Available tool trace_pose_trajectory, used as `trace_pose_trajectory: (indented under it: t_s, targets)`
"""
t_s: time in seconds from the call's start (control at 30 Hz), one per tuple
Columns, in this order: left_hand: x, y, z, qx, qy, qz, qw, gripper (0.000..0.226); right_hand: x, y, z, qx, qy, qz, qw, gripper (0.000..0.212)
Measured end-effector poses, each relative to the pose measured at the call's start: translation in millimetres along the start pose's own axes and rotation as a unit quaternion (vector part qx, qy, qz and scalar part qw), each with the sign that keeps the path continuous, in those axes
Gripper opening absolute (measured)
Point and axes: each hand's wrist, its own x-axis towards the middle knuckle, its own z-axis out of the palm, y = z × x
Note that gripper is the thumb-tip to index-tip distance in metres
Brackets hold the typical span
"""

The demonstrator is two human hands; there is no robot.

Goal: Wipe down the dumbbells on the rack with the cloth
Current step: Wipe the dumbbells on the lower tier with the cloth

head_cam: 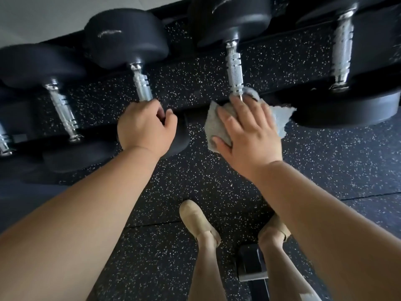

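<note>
Several black dumbbells with knurled chrome handles lie side by side on a low black rack (pixel 271 98). My left hand (pixel 145 127) grips the near end of one dumbbell's handle (pixel 142 83), fingers curled round it. My right hand (pixel 247 133) lies flat with fingers spread on a grey cloth (pixel 217 124), pressing it onto the near head of the neighbouring dumbbell (pixel 234 68). That head is hidden under cloth and hand. The cloth's edges stick out to the left and right of my hand.
More dumbbells sit at the far left (pixel 63 109) and at the right (pixel 342 57). Speckled black rubber flooring (pixel 173 192) spreads below. My two feet in tan shoes stand on it, and a black object (pixel 251 266) lies between my legs.
</note>
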Motion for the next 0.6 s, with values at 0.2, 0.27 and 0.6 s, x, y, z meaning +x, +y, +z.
trace_pose_trajectory:
  t_s: [0.2,0.27,0.6]
  targets:
    - [2,-4,3,-0.023,0.01,0.02,0.999,0.032,9,52,-8,0.349,-0.054,0.373,0.858,0.057]
    - [1,-5,4,-0.023,0.011,0.029,0.999,0.032,16,45,-11,0.352,-0.066,0.425,0.831,0.057]
    - [1,-3,5,-0.019,0.025,0.027,0.999,0.032,20,33,-13,0.123,-0.016,0.062,0.99,0.049]
